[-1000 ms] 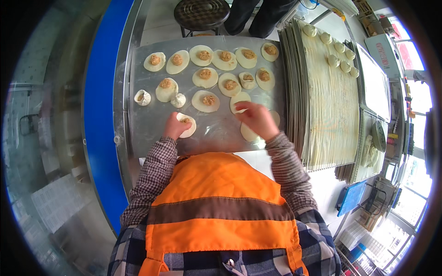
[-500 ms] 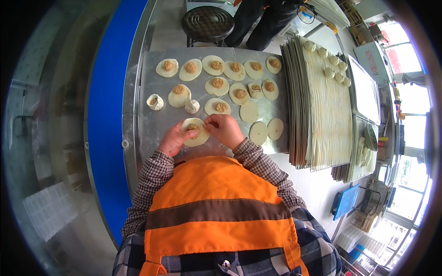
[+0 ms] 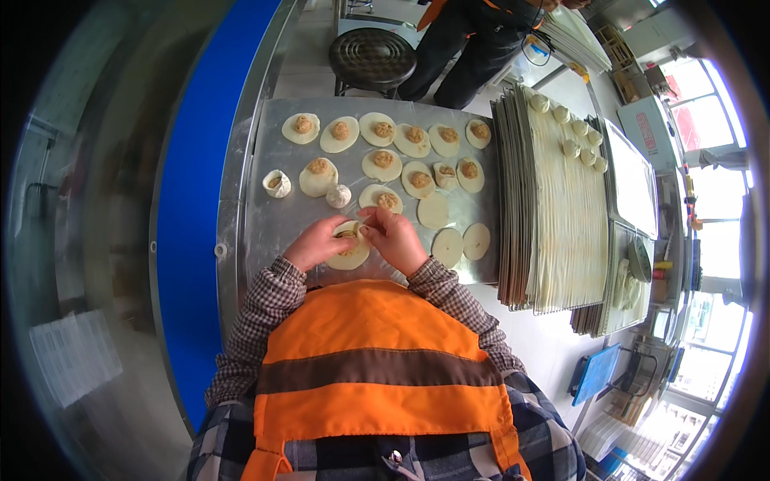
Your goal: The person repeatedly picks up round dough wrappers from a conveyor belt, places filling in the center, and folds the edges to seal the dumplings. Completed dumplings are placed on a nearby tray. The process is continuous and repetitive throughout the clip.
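Observation:
Near the table's front edge, a round dough wrapper (image 3: 350, 256) with brownish filling sits between my hands. My left hand (image 3: 318, 244) grips its left side, the thumb over the filling. At the wrapper's far right edge, the fingers of my right hand (image 3: 393, 237) pinch the dough, which is lifted there in a small fold. Just beyond lies a flat wrapper topped with filling (image 3: 380, 198). A gathered bun (image 3: 338, 196) touches another filled wrapper (image 3: 318, 176), and a partly closed bun (image 3: 277, 183) stands to the left.
Several filled wrappers (image 3: 340, 134) lie in rows on the metal table (image 3: 277, 232). Plain dough rounds (image 3: 447, 247) are at right. Beside the table, stacked trays (image 3: 561, 232) carry several small buns (image 3: 571, 148). A black stool (image 3: 372, 58) and a standing person (image 3: 465, 56) are beyond.
My right fingers have moved inward over the wrapper's far edge, and the dough there is now folded up. My left hand still holds the wrapper. The whole view has shifted slightly.

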